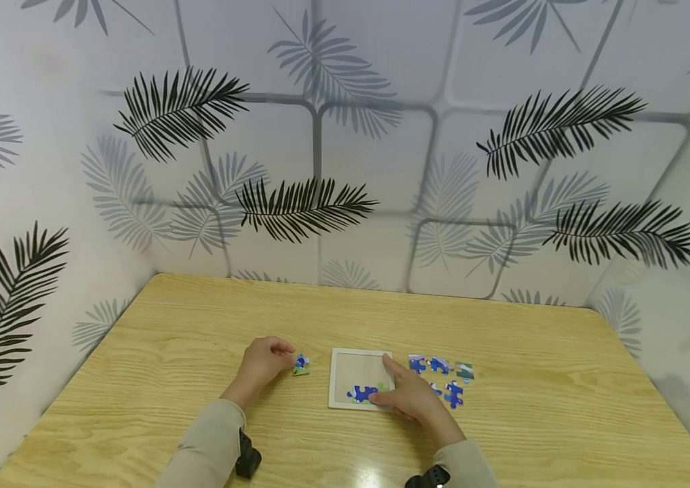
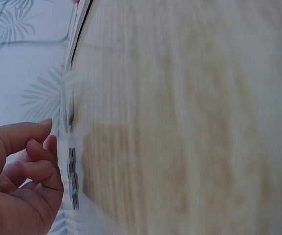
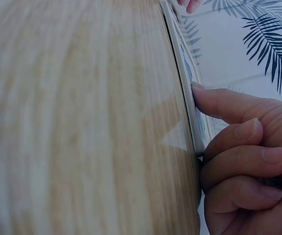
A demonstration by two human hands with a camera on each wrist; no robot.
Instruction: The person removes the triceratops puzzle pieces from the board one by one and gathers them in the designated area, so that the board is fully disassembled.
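A shallow wooden puzzle tray (image 1: 331, 379) with a pale rim lies on the table. Joined blue and green jigsaw pieces (image 1: 361, 393) fill part of its lower side. My right hand (image 1: 416, 396) holds the tray at its right side, thumb over the lower pieces and index finger along the rim. In the right wrist view the other fingers curl beside the tray's edge. To the left of the tray, my left hand (image 1: 264, 366) has loosely bent fingers close beside blue and green jigsaw pieces (image 1: 301, 367). These pieces (image 2: 73, 178) appear edge-on in the left wrist view, outside the fingers.
Several loose jigsaw pieces (image 1: 454, 393) lie right of the tray, some partly hidden behind the right hand. The wood-grain table (image 1: 534, 407) meets a leaf-patterned wall (image 1: 381, 251) at its back edge.
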